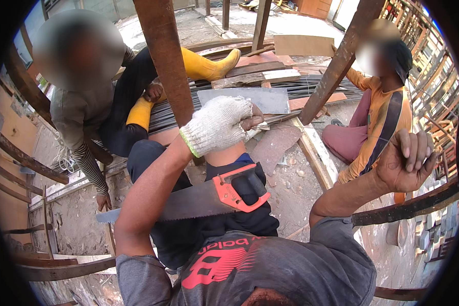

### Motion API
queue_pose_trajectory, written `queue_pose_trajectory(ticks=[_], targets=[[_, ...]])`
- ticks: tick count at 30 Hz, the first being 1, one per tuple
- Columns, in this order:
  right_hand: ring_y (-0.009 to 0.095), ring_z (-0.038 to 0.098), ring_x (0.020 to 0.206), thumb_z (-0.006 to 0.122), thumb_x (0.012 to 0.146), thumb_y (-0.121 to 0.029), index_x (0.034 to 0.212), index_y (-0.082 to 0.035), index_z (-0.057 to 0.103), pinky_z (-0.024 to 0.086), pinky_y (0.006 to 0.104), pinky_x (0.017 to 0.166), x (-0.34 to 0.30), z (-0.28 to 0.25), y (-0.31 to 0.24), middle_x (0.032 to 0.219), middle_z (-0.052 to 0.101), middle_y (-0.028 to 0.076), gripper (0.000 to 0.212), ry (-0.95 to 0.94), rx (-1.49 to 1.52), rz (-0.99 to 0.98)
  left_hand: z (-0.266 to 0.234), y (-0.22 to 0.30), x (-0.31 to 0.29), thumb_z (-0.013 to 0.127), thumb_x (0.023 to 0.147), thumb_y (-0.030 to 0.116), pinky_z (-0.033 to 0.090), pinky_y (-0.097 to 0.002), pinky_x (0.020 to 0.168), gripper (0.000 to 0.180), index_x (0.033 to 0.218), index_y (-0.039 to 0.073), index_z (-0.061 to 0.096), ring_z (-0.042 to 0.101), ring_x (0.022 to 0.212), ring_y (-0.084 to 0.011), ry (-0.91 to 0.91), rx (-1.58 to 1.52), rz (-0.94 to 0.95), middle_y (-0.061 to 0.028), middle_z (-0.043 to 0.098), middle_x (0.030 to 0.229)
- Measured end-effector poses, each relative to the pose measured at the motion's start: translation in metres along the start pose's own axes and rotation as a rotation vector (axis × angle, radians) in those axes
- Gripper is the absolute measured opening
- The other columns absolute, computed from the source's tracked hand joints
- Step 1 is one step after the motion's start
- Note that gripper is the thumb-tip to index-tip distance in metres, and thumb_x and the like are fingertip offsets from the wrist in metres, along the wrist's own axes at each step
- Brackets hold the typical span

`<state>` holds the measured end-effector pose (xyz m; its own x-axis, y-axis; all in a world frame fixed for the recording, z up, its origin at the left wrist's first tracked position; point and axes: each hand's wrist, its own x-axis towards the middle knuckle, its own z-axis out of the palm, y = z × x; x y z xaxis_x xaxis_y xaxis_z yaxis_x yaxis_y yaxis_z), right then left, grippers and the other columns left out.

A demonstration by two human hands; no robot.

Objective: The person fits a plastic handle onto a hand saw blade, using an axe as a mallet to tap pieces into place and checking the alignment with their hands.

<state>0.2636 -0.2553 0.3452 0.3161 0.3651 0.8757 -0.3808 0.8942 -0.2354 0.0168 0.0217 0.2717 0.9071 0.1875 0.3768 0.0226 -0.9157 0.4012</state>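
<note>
My left hand, in a white knitted glove with bare fingertips showing, is closed above my knees. A small pale thing shows at its fingertips, too small to name. My bare right hand is raised at the right with its fingers curled in. Whatever it may hold is hidden. Across my lap lies a handsaw with a red-orange and black handle, its toothed edge toward me and its blade pointing left. Neither hand touches the saw's handle; my left forearm passes over the blade.
A person in yellow boots sits at the left. Another in an orange shirt sits at the right. Wooden posts rise before me. Beyond are a grey sheet, planks and long dark rods.
</note>
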Motion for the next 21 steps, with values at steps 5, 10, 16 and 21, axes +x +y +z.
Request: queue_pose_trajectory(ticks=[5, 10, 16, 21], targets=[[0.025, 0.057, 0.114, 0.064, 0.096, -0.029, 0.131, 0.004, 0.05, 0.041, 0.0427, 0.104, -0.012, -0.038, 0.093, 0.119, 0.057, 0.015, 0.05, 0.106, -0.39, 0.153, 0.013, 0.012, 0.004, 0.065, 0.099, 0.025, 0.053, -0.0301, 0.071, 0.027, 0.107, -0.001, 0.069, 0.068, 0.083, -0.0137, 0.423, -0.592, -0.393, -0.0078, 0.067, 0.086], [0.016, 0.063, 0.102, 0.072, 0.094, -0.014, 0.134, 0.003, 0.055, 0.054, 0.0265, 0.085, -0.073, 0.007, 0.222, 0.116, 0.064, 0.01, 0.047, 0.12, -0.761, 0.481, 0.014, 0.011, 0.011, 0.065, 0.1, 0.024, 0.053, -0.027, 0.068, 0.028, 0.104, -0.003, 0.068, 0.064, 0.07, -0.0125, 0.509, -0.712, -0.431, -0.007, 0.066, 0.089], [0.009, 0.06, 0.063, 0.069, 0.096, -0.012, 0.11, 0.003, 0.07, 0.051, 0.0235, 0.057, -0.063, -0.015, 0.221, 0.08, 0.066, 0.004, 0.02, 0.196, -0.598, 0.702, -0.009, 0.011, -0.007, 0.062, 0.101, 0.038, 0.047, -0.0231, 0.06, 0.041, 0.096, -0.002, 0.068, 0.06, 0.064, -0.0108, 0.409, -0.724, -0.524, -0.0042, 0.062, 0.079], [0.005, 0.052, 0.058, 0.071, 0.094, -0.013, 0.104, 0.001, 0.074, 0.039, 0.0202, 0.049, -0.036, -0.068, 0.144, 0.073, 0.063, 0.0, 0.018, 0.065, -0.888, 0.747, -0.039, 0.002, -0.04, 0.08, 0.087, 0.026, 0.042, -0.0248, 0.059, 0.027, 0.087, 0.001, 0.07, 0.053, 0.065, -0.0065, 0.296, -0.473, -0.488, 0.0009, 0.06, 0.07]])
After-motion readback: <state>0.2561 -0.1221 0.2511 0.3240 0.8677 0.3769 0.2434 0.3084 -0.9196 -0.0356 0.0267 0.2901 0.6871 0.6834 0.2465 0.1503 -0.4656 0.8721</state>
